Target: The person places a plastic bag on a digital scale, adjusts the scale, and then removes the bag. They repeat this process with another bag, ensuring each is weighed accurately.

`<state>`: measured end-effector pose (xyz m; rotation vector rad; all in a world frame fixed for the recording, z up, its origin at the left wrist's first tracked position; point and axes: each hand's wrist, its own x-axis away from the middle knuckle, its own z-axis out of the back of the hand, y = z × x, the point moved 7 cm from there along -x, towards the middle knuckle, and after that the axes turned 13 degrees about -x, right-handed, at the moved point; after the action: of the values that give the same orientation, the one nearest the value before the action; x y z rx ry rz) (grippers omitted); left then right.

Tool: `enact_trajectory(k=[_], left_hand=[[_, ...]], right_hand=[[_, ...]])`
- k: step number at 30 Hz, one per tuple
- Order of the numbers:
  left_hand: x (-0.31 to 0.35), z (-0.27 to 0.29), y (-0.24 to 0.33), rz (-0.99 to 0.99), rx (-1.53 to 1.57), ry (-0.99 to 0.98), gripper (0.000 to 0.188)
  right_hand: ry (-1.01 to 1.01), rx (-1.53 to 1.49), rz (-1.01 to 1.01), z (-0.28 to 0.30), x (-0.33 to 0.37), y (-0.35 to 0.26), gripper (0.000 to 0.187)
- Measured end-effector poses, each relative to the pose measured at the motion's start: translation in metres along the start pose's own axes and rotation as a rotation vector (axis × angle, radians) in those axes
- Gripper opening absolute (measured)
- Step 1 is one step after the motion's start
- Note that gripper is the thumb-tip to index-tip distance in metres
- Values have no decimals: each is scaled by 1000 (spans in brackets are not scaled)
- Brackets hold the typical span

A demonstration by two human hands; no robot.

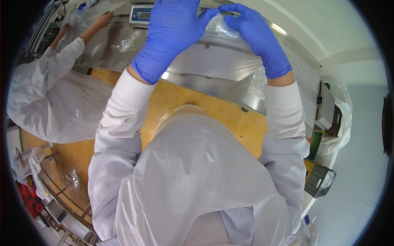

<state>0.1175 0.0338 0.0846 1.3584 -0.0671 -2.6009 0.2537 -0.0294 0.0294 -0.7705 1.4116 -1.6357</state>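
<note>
Both my hands wear blue gloves and reach over a metal table near the top edge. My left hand (172, 33) is raised with its thumb spread toward the right. Its fingertips are cut off by the picture's edge, and nothing shows in its grip. My right hand (255, 36) curls finger and thumb around a small dark grey object (230, 14), whose kind I cannot make out. The left thumb tip comes close to that object. Below and between the hands lies crumpled clear plastic film (221, 29) on the table.
A scale with a display (139, 15) stands left of my left hand. At the left, a co-worker in a white coat (49, 98) reaches over the metal table (205, 76). Plastic sheeting (217, 61) covers part of it. A dark crate (319, 180) sits at the right.
</note>
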Motion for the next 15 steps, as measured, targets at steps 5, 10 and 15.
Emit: enact_trajectory(k=[5,10,15], left_hand=[[8,-33,10,-218,-96,-415,27],[15,-44,-2,-26,40,-494,22],[10,-51,-3,-31,96,-507,16]], right_hand=[[-180,-11,-55,-7,-6,-7,24],[-94,75,9,6,-2,-15,26],[-76,706,328,11,26,-30,29]])
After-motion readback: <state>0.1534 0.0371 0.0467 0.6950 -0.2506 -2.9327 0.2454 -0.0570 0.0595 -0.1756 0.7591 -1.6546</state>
